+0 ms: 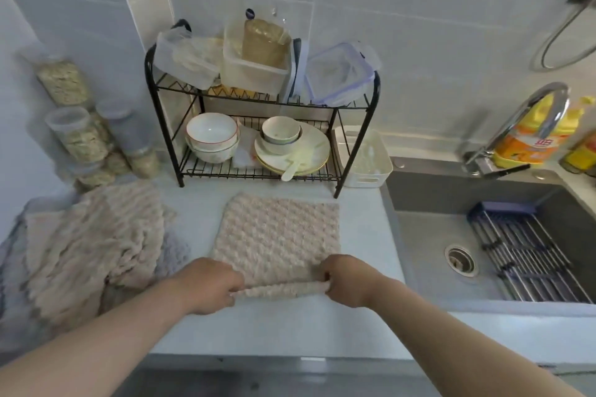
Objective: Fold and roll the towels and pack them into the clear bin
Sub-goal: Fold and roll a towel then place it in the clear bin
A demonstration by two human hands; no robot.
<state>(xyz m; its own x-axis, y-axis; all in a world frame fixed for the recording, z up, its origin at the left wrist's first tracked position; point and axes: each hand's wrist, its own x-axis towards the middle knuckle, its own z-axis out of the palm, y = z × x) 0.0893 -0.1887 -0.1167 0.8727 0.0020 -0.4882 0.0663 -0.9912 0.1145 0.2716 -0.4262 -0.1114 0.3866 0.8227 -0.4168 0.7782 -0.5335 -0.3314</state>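
While both bare forearms reach over the front edge of the pale grey countertop, the left hand and the right hand hold the near edge of a beige square towel with a bumpy pile. This near edge is turned over into a thin roll. Each hand grips one end of the roll, with the fingers curled close together around it. The rest of the towel lies flat on the countertop, in the middle, and stretches away from the hands.

To the left of it, near but apart, a loose heap of beige wavy towels lies crumpled on the countertop. To the right, a dark grey sink is set into the counter, and a blue and steel draining rack lies inside it.

Behind the flat towel stands a black wire rack with two shelves. On the lower shelf there are stacked white bowls and pale plates with one more bowl on top. On the upper shelf stand several clear plastic containers. A white plastic basket stands just beside the rack on the right.

Farther left, clear jars with grain inside are stacked against the wall. Farther right, a curved chrome faucet rises behind the sink, and a yellow bottle stands behind it.
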